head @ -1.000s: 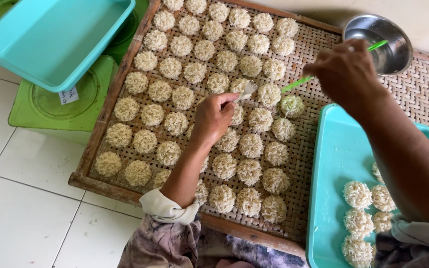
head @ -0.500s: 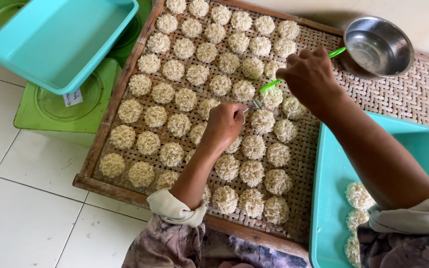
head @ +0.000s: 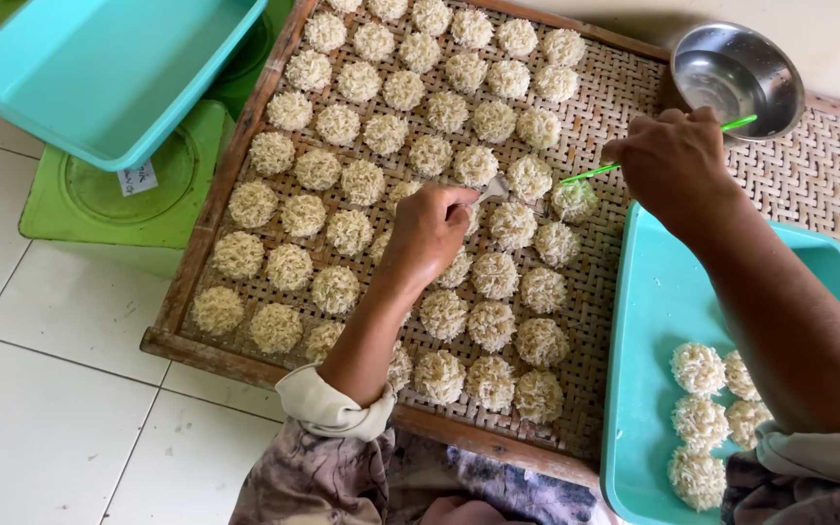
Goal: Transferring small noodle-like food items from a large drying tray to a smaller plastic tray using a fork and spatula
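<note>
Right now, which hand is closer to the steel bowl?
Right. The right hand with the green stick sits just below-left of the steel bowl; the left hand is far left over the woven tray.

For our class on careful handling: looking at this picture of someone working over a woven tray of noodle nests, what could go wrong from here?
1. The noodle nests lie close together, so the left hand reaching among them could crush or nudge neighbours.
2. The right hand holds a thin green stick near a nest; a slip might break it apart.
3. The metal bowl sits just behind that hand and could be knocked.
</note>
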